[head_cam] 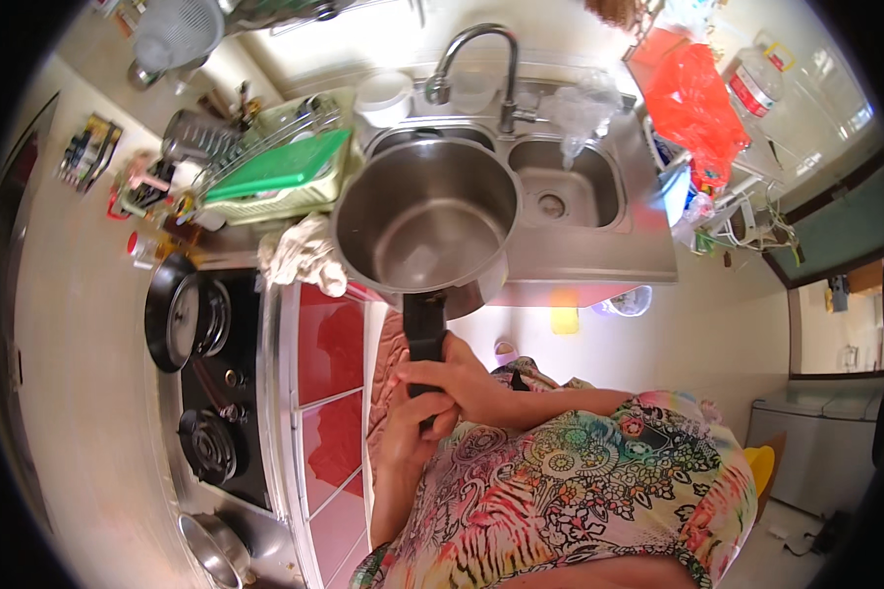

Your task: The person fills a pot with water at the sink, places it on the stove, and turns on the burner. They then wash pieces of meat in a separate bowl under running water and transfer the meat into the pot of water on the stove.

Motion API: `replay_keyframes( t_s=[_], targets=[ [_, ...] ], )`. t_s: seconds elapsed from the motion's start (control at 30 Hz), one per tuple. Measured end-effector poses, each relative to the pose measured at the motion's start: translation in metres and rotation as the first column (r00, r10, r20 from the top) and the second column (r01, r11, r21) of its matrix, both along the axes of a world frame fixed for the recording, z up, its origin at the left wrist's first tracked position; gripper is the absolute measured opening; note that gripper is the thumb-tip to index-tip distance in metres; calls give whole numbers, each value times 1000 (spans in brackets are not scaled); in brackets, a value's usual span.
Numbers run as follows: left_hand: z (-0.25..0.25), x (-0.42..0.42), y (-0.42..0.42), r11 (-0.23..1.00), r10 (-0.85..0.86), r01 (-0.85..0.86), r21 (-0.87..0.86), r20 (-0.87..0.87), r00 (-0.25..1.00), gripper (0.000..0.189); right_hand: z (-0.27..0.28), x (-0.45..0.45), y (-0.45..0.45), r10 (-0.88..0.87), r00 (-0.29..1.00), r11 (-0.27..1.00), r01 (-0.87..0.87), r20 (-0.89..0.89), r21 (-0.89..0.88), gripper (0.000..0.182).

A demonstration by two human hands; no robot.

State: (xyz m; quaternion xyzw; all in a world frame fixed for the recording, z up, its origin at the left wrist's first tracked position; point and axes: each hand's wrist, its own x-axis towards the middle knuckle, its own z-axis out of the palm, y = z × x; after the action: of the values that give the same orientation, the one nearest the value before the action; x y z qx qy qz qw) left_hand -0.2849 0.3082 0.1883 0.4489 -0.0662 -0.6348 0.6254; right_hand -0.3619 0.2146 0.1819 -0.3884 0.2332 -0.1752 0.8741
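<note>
A deep stainless steel pot (427, 221) is held up by its black handle, its inside facing the camera. The lower end of that handle is wrapped by my left hand (412, 420), while my right hand (471, 379) grips it just above, the two hands touching. No food shows inside the pot. Behind it stands the two-bowl steel sink (567, 195), whose left bowl the pot partly hides. A chrome faucet (512, 81) arches above the sink.
A gas hob (247, 353) with a black frying pan (169, 313) lies at the left. A crumpled cloth (306, 254) rests beside the pot. A dish rack with a green lid (283, 169) stands behind. Steel bowl (214, 548) at lower left; red plastic bag (696, 110) at upper right.
</note>
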Motion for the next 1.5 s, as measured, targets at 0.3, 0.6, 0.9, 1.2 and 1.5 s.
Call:
replay_keyframes(
  t_s=[0.3,0.6,0.9,1.2,1.5],
  targets=[
    [-56,-19,-146,876,-482,480,-40,-31,876,16,-69,-57,-110,-321,942,940,329,-96,90,35],
    [-75,110,-326,920,10,389,-56,993,121,28,-119,-61,-152,-681,732,726,671,25,147,36],
    [-86,187,-502,960,-127,276,33,937,327,53,-130,-52,-144,-691,720,704,691,-63,167,42],
    [-85,63,-455,926,-181,360,110,968,172,47,-134,-57,-171,-714,699,649,679,-34,344,36],
    [-102,27,-501,684,-573,665,-300,344,744,49,-135,-56,-173,-741,668,609,713,-72,347,38]
  ],
)
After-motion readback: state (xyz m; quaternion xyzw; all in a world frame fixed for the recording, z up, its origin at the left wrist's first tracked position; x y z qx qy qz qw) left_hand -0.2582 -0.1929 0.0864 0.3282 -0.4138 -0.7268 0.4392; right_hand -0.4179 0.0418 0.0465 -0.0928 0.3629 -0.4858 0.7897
